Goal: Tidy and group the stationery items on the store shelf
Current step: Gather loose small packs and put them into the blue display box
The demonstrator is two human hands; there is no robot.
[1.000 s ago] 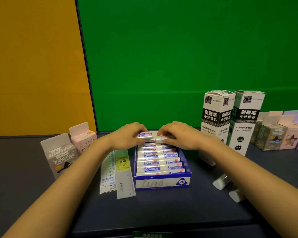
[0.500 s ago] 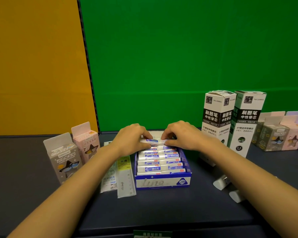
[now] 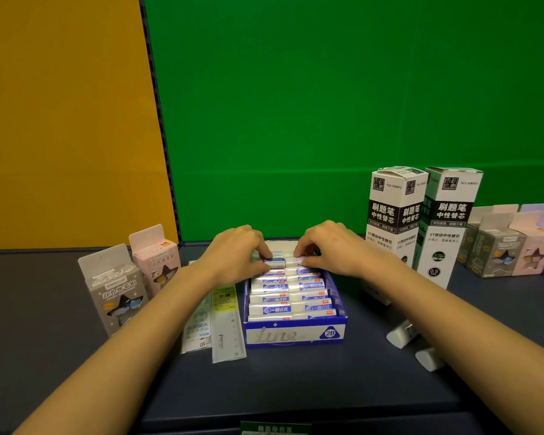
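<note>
A blue open display box [image 3: 296,334] marked 2B stands mid-shelf, filled with two columns of white erasers [image 3: 291,296] in blue-printed sleeves. At the box's far end my left hand [image 3: 236,255] pinches one eraser [image 3: 275,262] at the back of the left column. My right hand [image 3: 330,249] pinches the neighbouring eraser [image 3: 299,262] at the back of the right column. Both hands' fingers curl down over the back row and hide what lies behind it.
Two packaged rulers [image 3: 220,321] lie flat left of the box. Grey [image 3: 113,287] and pink [image 3: 157,262] sharpener boxes stand at left. Two tall refill boxes [image 3: 421,221] stand right, small cartons [image 3: 509,243] beyond them, and two loose white erasers [image 3: 412,343] lie near the front.
Both hands have lowered the erasers they hold from above the box down into its back row. The view has shifted slightly.
</note>
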